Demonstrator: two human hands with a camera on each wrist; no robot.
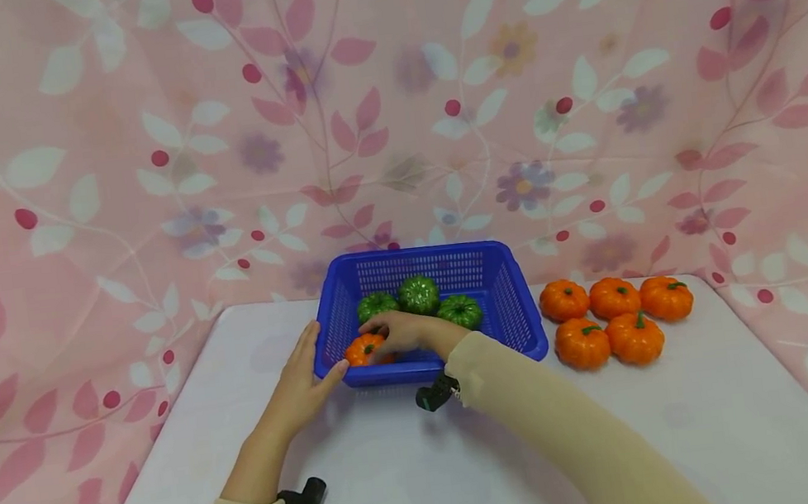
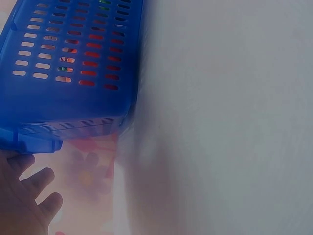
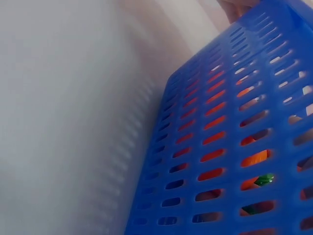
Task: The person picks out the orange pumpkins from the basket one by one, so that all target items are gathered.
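A blue plastic basket [image 1: 432, 369] stands at the back of the white table. Inside it are three green pumpkins [image 1: 419, 294] and, at the front left, an orange pumpkin [image 1: 365, 349]. My right hand [image 1: 413, 331] reaches over the front rim and grips this orange pumpkin with curled fingers, covering part of it. Through the slots in the right wrist view, orange shows with a green stem. My left hand [image 1: 302, 387] rests against the basket's front left corner, its fingers extended along the left side and the thumb at the front rim.
Several orange pumpkins [image 1: 583, 343] lie in two rows on the table [image 1: 413, 467], right of the basket. A pink floral cloth [image 1: 394, 162] hangs directly behind the table and down its sides. Each wrist wears a small black camera [image 1: 437, 392].
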